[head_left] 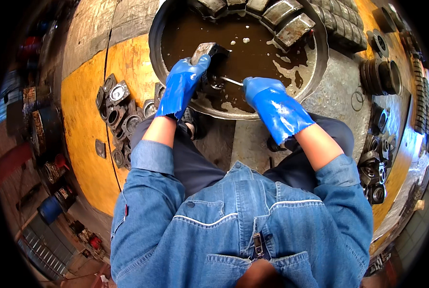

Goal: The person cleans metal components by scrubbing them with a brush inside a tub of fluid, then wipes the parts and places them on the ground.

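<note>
Several blocks (295,30) crowd basin (321,62), parts (119,92) nearby; left hand (185,74) clamped on metal piece (205,50), right hand (266,90) on rod (232,80).

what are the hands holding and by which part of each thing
The gloved left hand holds a metal block by its near left side; the right hand grips a thin pale rod by its right end.

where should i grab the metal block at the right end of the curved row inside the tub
Probably by its inner end, coming from the middle of the tub: the metal block lies lengthwise toward the wall, its inner end faces open liquid, and a neighbouring block crowds its far-left side.
</note>
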Available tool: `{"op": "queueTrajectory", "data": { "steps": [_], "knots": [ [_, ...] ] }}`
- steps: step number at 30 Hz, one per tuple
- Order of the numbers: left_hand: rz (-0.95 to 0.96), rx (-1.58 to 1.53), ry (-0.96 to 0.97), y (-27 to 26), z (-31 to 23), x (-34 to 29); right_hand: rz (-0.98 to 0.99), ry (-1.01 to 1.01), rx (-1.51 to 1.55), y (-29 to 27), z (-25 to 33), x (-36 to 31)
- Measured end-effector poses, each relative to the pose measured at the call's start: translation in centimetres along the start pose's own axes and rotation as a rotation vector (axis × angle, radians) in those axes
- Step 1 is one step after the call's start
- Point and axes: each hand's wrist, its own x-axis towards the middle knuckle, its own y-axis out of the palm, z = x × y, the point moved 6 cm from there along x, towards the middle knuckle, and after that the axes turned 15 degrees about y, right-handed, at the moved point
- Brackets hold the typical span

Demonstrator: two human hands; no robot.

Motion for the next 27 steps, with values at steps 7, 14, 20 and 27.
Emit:
{"op": "queueTrajectory", "data": {
  "steps": [7,14,20,27],
  "knots": [
    [-0.032,0.028,0.012,0.4,0.2,0.3,-0.064,-0.011,0.022,0.1,-0.2,0.3],
    [-0.013,0.058,0.037,-0.1,-1.3,-0.3,-0.011,0.049,-0.043,2.3,-0.3,1.9],
    [-0.11,0.141,0.037,-0.2,-0.2,-0.4,-0.002,0.005,-0.025,0.5,0.9,0.5],
    [-0.043,0.052,0.053,-0.2,-1.1,-0.5,0.02,0.017,-0.038,1.5,0.6,1.5]
  ]
}}
